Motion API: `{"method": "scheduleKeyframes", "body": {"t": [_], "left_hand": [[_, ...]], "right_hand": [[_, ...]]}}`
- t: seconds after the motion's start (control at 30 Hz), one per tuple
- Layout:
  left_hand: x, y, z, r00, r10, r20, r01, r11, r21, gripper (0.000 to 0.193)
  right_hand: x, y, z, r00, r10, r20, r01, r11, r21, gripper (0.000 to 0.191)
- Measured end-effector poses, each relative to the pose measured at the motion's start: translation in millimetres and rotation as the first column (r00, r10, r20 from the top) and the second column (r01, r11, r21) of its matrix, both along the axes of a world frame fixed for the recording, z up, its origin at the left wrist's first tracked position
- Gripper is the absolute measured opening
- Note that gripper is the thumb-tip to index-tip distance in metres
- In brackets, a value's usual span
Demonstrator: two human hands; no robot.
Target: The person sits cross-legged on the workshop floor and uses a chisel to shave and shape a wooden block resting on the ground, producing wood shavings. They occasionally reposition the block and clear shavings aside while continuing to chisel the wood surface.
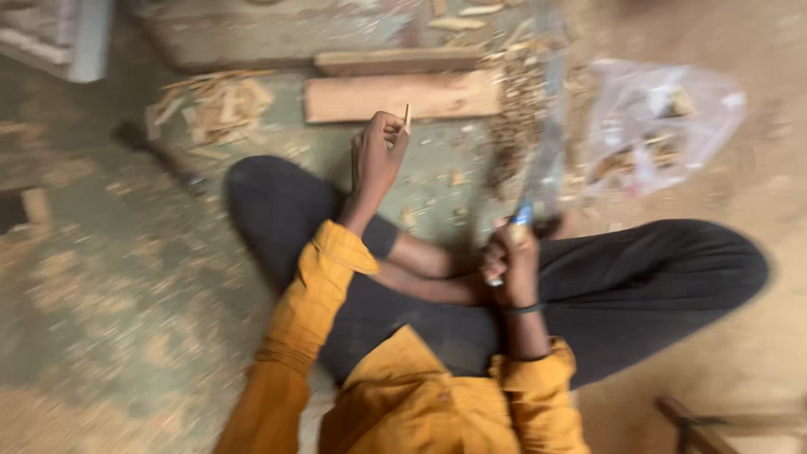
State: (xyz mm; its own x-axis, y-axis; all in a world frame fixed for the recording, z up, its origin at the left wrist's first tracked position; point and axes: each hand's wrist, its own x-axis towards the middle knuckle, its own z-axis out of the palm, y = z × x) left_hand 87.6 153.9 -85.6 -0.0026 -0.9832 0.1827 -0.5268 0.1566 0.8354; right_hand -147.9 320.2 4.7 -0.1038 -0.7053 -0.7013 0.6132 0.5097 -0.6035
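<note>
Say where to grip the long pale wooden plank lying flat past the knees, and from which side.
Likely mid-length on the long pale wooden plank, fingers across its two long edges, coming from above. It lies flat on the floor, another board sits close behind, and wood shavings crowd its right end.

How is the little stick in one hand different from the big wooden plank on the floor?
The little stick is thin and tiny; the wooden plank is wide and thick. The stick is pinched upright in the left hand; the plank lies flat on the floor, untouched. Both are pale, bare wood.
</note>
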Motion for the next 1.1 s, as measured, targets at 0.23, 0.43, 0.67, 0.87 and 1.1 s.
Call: {"method": "scheduleKeyframes", "body": {"t": [0.23,0.43,0.67,0.87,1.1], "left_hand": [[177.1,14.1,38.6,0.758,0.248,-0.603,-0.246,0.965,0.088,0.040],[189.8,3.1,68.3,0.832,0.394,-0.391,-0.373,0.918,0.133,0.027],[-37.1,-38.1,110.3,0.974,-0.200,-0.104,0.219,0.949,0.226,0.019],[-219.0,-79.4,109.8,0.767,-0.614,0.186,0.628,0.778,-0.018,0.021],[-372.3,-99.6,27.1,0.658,-0.624,0.421,0.751,0.578,-0.319,0.016]], "right_hand": [[16.8,-9.3,-3.9,0.993,0.108,0.048,-0.109,0.994,0.018,0.026],[20.2,-4.5,-0.1,0.982,0.180,-0.050,-0.177,0.983,0.051,0.022],[12.1,-2.1,0.1,0.991,0.135,-0.005,-0.135,0.990,-0.029,0.026],[-0.3,-0.4,0.7,0.992,0.117,0.057,-0.116,0.993,-0.015,0.023],[-7.1,0.4,1.8,0.970,0.239,0.038,-0.239,0.971,-0.009,0.027]]}}
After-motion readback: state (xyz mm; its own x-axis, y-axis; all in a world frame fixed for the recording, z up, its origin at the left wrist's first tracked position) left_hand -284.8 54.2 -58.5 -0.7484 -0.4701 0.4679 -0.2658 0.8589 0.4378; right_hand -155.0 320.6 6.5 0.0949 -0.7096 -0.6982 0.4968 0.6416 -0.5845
